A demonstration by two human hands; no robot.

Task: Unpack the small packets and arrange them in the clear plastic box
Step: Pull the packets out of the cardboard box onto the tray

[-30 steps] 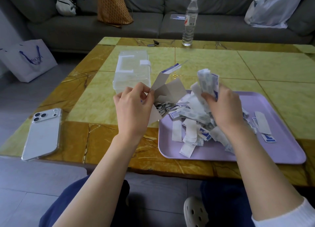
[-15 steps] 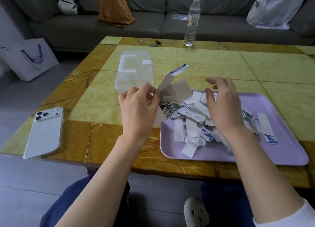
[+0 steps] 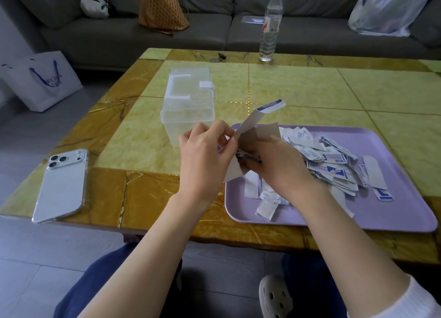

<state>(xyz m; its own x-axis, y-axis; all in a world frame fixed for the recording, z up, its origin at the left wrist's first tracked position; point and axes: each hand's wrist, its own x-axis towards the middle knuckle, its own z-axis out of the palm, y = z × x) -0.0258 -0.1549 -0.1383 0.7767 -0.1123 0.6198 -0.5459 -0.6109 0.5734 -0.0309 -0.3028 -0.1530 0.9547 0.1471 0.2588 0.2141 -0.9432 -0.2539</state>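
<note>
My left hand (image 3: 205,157) pinches an opened cardboard carton (image 3: 256,126) with a blue-edged flap, held over the left end of the purple tray (image 3: 405,212). My right hand (image 3: 279,167) reaches into the carton's mouth, its fingertips on the packets inside; whether it grips them I cannot tell. A heap of small white and blue packets (image 3: 329,167) lies on the tray. The clear plastic box (image 3: 188,102) stands lid shut just behind my left hand.
A white phone (image 3: 62,184) lies near the table's left front corner. A water bottle (image 3: 269,26) and keys (image 3: 218,57) sit at the far edge. Grey sofa with bags (image 3: 162,7) behind; a white paper bag (image 3: 43,81) on the floor at left.
My right hand dropped its handful of packets onto the tray heap, then moved left to the carton's opening. My left hand kept holding the carton.
</note>
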